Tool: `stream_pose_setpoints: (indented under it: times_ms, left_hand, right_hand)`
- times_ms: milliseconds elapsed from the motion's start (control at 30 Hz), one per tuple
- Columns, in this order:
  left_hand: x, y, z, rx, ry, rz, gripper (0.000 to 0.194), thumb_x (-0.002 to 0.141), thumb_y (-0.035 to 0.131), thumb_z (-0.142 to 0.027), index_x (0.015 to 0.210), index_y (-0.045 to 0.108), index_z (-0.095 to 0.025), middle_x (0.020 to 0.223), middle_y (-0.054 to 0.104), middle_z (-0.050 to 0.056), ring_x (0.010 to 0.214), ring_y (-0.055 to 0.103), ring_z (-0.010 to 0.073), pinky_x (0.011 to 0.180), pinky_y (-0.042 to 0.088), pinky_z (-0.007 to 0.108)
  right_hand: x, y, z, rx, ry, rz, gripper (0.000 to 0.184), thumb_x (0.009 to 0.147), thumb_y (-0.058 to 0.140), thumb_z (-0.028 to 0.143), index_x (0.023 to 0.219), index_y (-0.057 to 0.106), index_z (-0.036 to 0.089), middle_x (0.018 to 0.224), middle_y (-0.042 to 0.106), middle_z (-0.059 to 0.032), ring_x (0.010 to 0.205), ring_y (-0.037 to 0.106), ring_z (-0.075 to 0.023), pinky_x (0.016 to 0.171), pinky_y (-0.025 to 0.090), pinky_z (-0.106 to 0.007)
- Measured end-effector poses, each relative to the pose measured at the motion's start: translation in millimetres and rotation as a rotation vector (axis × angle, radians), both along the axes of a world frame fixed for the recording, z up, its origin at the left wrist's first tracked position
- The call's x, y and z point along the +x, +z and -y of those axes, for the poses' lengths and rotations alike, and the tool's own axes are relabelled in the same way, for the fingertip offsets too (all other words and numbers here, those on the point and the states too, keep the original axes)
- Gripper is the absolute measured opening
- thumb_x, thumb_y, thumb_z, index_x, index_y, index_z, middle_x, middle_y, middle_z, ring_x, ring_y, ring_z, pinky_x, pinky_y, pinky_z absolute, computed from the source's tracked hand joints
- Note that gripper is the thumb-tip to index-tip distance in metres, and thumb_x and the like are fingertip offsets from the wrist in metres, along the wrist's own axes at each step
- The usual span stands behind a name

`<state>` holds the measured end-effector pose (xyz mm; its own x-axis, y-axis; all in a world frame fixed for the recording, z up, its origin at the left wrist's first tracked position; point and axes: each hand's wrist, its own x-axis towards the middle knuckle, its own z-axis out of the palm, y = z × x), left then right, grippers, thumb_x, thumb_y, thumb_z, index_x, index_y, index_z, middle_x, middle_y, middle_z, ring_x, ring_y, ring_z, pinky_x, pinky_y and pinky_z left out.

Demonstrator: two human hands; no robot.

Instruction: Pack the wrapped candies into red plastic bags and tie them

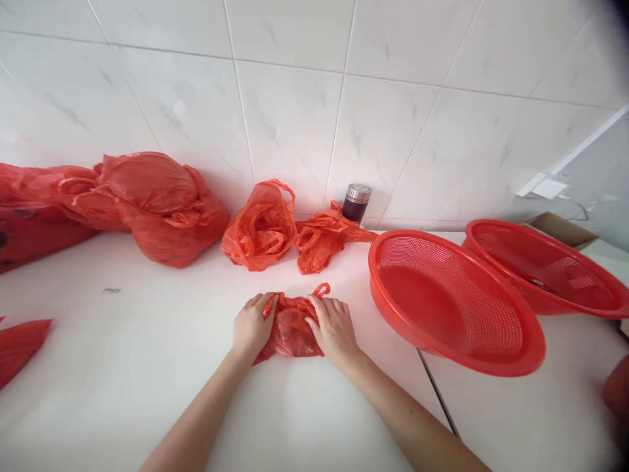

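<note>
Holding a small red bag (295, 333) down on the table (280, 419), left of the near colander (437, 298) and apart from it, with the fingers of the left hand (252, 324) closed on the bunched plastic at the side away from the colander, and with the fingers of the right hand (337, 329) gripping the side closer to it, thumb in front. Looking partway along, by judgement: filled and gathered at the top, but with no knot to be seen and one handle loop sticking up loose, so apparently not yet fastened. Appearing thin, glossy and crinkled, translucent enough to show orange and darker lumps inside, too unclear to name. Lying untouched, behind and left of the colander: a crumpled bag (240, 239) and a flatter bag (319, 246).
</note>
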<state>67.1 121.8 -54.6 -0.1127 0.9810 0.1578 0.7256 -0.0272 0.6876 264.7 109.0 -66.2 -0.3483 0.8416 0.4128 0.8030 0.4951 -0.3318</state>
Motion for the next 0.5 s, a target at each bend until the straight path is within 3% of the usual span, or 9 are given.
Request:
stream_pose_setpoints:
  times_ms: [100,300,400,500]
  left_hand:
    - [-1.0,1.4,1.2,-0.002,0.029,0.029,0.030,0.092,0.041,-0.039,0.100,0.068,-0.029,0.100,0.070,0.003,0.096,0.060,0.0251,0.079,0.043,0.033]
    - [3.8,12.0,12.8,0.034,0.075,0.239,0.045,0.094,0.032,-0.055,0.088,0.064,-0.023,0.079,0.070,0.001,0.072,0.064,0.0192,0.064,0.049,0.028]
    - [11.5,17.5,18.9,0.081,0.070,0.298,0.047,0.095,0.030,-0.055,0.093,0.063,-0.021,0.088,0.070,0.003,0.080,0.066,0.0190,0.069,0.052,0.027]
    - [17.3,17.8,22.5,0.099,0.030,0.290,0.045,0.096,0.031,-0.052,0.101,0.064,-0.022,0.107,0.069,0.006,0.094,0.065,0.0189,0.081,0.051,0.028]
  right_hand:
    - [5.5,1.6,-3.1,-0.053,0.003,-0.128,0.043,0.090,0.051,0.018,0.132,0.047,0.020,0.103,0.064,-0.0110,0.095,0.056,-0.0262,0.086,0.043,-0.045]
    - [14.2,24.1,0.7,-0.326,0.010,-0.712,0.040,0.088,0.056,0.029,0.127,0.047,0.025,0.097,0.062,-0.0029,0.094,0.060,-0.0180,0.091,0.048,-0.034]
    - [8.8,31.2,3.8,-0.446,0.006,-0.667,0.041,0.087,0.059,0.039,0.125,0.049,0.026,0.106,0.064,-0.0037,0.099,0.062,-0.0197,0.090,0.050,-0.035]
    - [-0.3,26.4,2.4,-0.389,-0.048,-0.521,0.040,0.090,0.055,0.035,0.129,0.049,0.026,0.115,0.065,-0.0052,0.106,0.061,-0.0225,0.092,0.048,-0.039]
